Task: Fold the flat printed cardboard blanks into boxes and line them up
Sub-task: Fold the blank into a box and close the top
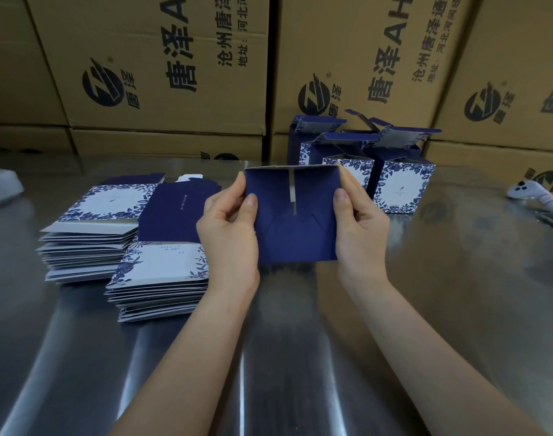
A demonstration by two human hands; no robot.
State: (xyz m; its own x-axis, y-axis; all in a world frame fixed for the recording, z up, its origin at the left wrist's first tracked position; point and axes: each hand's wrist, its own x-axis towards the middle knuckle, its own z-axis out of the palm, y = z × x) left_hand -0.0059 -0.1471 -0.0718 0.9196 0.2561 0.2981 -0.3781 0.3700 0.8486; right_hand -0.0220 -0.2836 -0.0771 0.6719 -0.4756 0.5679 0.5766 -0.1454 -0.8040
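The left hand [228, 228] and right hand [360, 225] grip a dark blue box [292, 215] by its opposite sides, thumbs curled over its near face, holding it above the steel tabletop [300, 357]. Its folded bottom flaps face the camera. Left of the hands lie two stacks of flat blanks [127, 240]. Behind the box stand finished boxes [379, 171], against brown cartons [162, 67]. A white controller [536, 196] lies far right.

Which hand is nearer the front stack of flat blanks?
Left. The left hand is right beside the front stack; the right hand is across the held box, farther off.
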